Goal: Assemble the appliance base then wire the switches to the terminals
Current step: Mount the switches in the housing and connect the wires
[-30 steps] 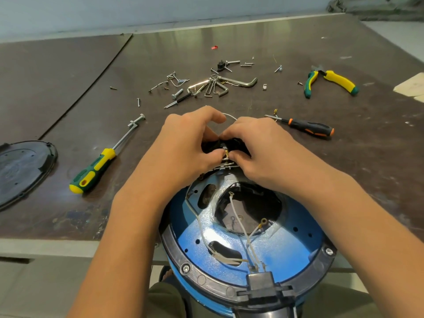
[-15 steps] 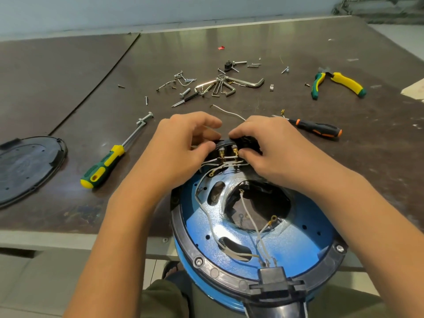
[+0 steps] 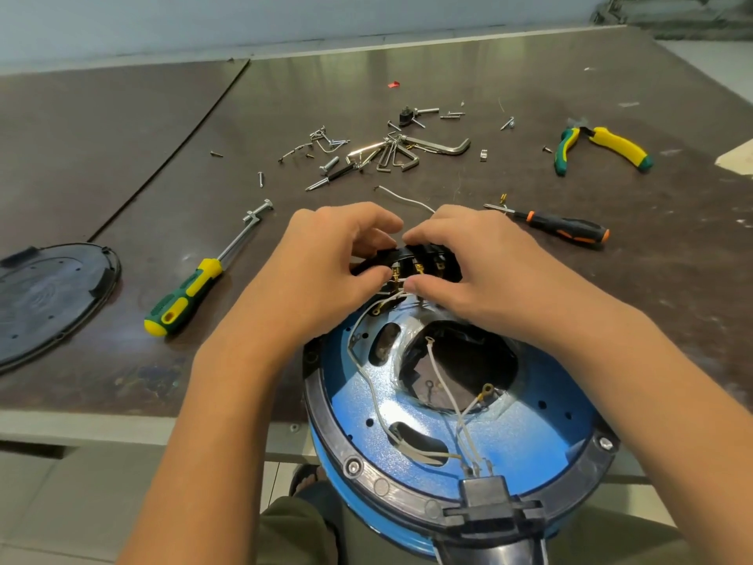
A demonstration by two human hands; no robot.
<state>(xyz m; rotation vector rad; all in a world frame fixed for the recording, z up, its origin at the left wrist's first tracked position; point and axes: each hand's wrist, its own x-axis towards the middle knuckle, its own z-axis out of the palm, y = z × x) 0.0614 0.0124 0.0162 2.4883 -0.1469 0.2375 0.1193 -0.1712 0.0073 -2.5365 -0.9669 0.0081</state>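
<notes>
A: Centre of the action is the black switch block. Its brass terminals face us, and it's held between both hands at the far rim of the blue appliance base.

B: The left hand is curled round its left end and the right hand is curled over the right. The thumbs nearly meet underneath, where the white wires come up.

A: Looks to me like a connector going onto a tab. What's the good way to do it?

B: I'd brace the block with one hand and push straight along the tab with the other, no twisting. Those tabs look thin and could bend.

A: And check which wire goes to which terminal first.

B: Agreed. Back toward the wrists, loose ring lugs hang over the base's central opening, joined to nothing. By my reckoning there's plenty of wiring left.

A: Tools?

B: There's an orange-and-black screwdriver just right of the right hand and a green-and-yellow screwdriver out left of the left hand. Pliers and hex keys lie beyond the fingertips on the surface.

A: And the black cover plate is far left, not yet fitted.
</notes>
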